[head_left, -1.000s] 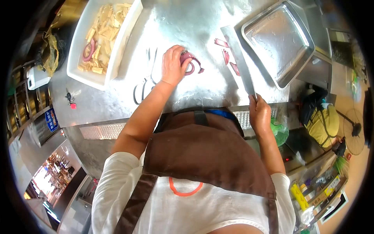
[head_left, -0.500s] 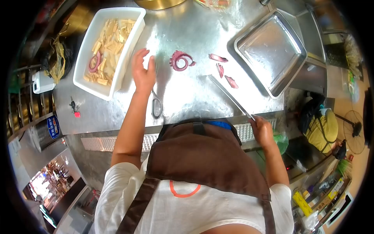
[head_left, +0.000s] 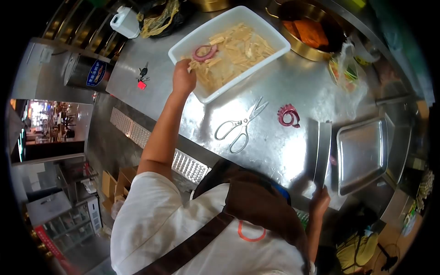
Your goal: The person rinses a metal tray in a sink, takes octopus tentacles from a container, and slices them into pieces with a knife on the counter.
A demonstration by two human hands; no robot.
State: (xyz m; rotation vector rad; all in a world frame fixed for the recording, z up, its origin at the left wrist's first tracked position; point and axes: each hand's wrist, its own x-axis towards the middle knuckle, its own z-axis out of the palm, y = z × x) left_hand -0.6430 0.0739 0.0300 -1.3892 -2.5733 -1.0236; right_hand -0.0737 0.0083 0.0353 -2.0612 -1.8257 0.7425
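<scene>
My left hand (head_left: 184, 77) is at the near left corner of a white plastic tub (head_left: 205, 97), fingers bent over its rim; the fingertips are partly hidden. Inside the tub lie pale yellow strips (head_left: 238, 52) in liquid and a curled purple octopus tentacle (head_left: 205, 53). My right hand (head_left: 319, 201) is closed round the handle of a broad-bladed knife (head_left: 323, 151), at the table's near right. A second coiled octopus tentacle (head_left: 288, 115) rests on the metal table between the knife and open scissors (head_left: 242, 123). One small purple piece (head_left: 333, 160) shows beside the blade.
A shiny metal tray (head_left: 362, 153) stands at the right of the steel table (head_left: 270, 153). Behind are a brass pot (head_left: 309, 52) with orange-brown blocks and a plastic bag (head_left: 350, 75). Keys with a red tag (head_left: 142, 79) and a white jug (head_left: 125, 22) are at the left.
The view has turned left. My left hand has gone from above the table to the tub's rim, uncovering the scissors. My right hand still holds the knife, its broad side now showing.
</scene>
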